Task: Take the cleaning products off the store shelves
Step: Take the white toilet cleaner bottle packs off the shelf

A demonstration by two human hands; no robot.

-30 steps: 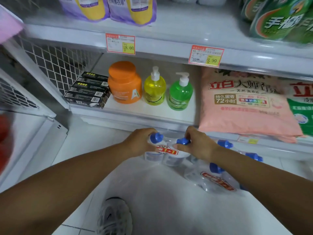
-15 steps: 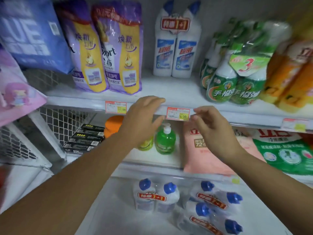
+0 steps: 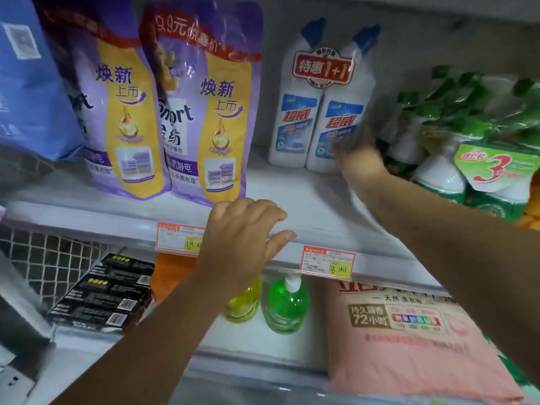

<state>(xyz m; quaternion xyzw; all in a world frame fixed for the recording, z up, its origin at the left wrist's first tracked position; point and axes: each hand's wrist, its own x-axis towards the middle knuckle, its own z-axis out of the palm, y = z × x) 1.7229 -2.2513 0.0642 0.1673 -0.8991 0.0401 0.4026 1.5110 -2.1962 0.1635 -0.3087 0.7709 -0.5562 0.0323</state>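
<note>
I see a shop: white shelves (image 3: 306, 197) carry price tags (image 3: 328, 263) on their edges and rows of packaged pouches (image 3: 204, 112), bottles (image 3: 321, 112) and bags (image 3: 409, 349)

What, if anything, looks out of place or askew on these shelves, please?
Nothing is spilled or visibly damaged. The pink bag lies flat on the lower shelf and sticks out past its front edge. The black boxes are stacked unevenly, at an angle, beside the mesh.
</note>
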